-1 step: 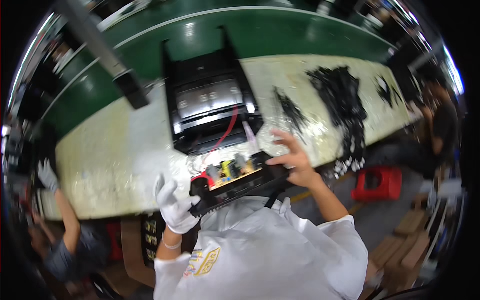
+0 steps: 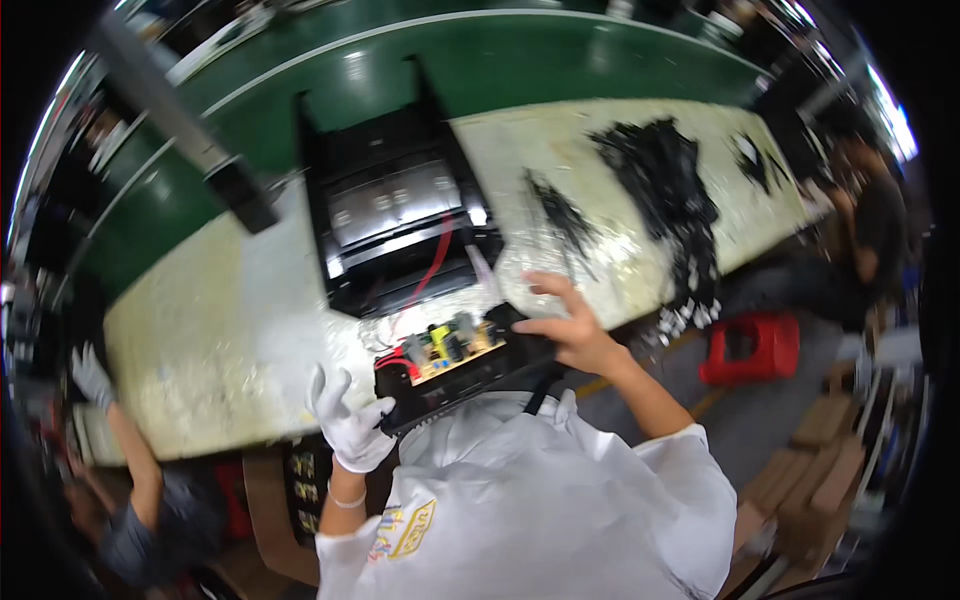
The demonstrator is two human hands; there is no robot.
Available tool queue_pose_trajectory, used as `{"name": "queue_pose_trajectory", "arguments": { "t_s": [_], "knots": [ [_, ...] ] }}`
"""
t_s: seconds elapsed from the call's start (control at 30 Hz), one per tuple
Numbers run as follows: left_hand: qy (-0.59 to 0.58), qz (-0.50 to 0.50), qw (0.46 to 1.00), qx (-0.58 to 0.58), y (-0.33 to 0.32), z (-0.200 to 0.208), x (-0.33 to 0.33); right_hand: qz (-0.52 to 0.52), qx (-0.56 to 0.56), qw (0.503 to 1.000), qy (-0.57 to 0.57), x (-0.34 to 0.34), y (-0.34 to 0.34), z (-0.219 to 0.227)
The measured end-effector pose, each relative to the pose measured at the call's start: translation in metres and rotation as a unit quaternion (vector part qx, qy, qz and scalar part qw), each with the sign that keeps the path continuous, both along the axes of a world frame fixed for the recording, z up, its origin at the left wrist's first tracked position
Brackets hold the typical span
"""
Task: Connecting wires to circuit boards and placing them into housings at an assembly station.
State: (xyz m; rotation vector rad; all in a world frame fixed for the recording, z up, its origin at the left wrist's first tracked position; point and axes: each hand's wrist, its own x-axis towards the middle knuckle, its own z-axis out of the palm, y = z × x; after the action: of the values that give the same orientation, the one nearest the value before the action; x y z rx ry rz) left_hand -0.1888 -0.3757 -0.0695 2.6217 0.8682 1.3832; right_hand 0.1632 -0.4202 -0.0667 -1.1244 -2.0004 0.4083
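Observation:
Close against my body lies a black plastic panel (image 2: 470,382), its near edge at my white shirt. A tan circuit board (image 2: 463,362) with yellow, black and grey parts sits in it, with red wires at its left end. My left hand (image 2: 348,420), in a white glove, has its fingers raised and apart; its thumb is at the panel's left end. My bare right hand (image 2: 570,325) spreads its fingers over the right end, fingertips close to or touching it. Beyond stands a black housing (image 2: 395,205) with two upright arms; a red cable (image 2: 437,262) runs from it toward the board.
A pale worktable (image 2: 220,330) carries black cable bundles (image 2: 665,185) and thin black strips (image 2: 562,215) on the right. A grey post (image 2: 190,140) rises beyond. A red stool (image 2: 750,348) stands at right. Other people (image 2: 870,215) sit at both ends, one with a gloved hand (image 2: 92,378).
The whole view has shifted slightly, so the table and housing appear a little further left and higher. My hands keep about the same pose at the panel.

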Motion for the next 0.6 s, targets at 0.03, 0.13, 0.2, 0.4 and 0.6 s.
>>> {"name": "queue_pose_trajectory", "arguments": {
  "t_s": [0.03,0.13,0.2,0.4,0.6],
  "knots": [
    [0.061,0.038,0.997,-0.021,-0.01,-0.022,-0.006,-0.021,0.004,0.993,-0.115,-0.001,-0.008,-0.004],
    [0.187,-0.024,0.982,0.02,-0.012,-0.057,-0.016,-0.093,0.041,0.973,-0.205,0.024,-0.008,-0.005],
    [0.164,-0.042,0.985,-0.026,-0.018,-0.052,-0.001,-0.388,-0.148,0.91,-0.01,0.08,0.002,0.0],
    [0.181,-0.064,0.979,-0.062,-0.017,-0.048,0.001,-0.587,0.057,0.75,-0.3,0.235,0.026,0.005],
    [-0.006,-0.044,0.996,-0.078,-0.024,-0.037,0.007,-0.574,0.147,0.789,-0.165,0.191,0.024,0.036]
  ]
}}
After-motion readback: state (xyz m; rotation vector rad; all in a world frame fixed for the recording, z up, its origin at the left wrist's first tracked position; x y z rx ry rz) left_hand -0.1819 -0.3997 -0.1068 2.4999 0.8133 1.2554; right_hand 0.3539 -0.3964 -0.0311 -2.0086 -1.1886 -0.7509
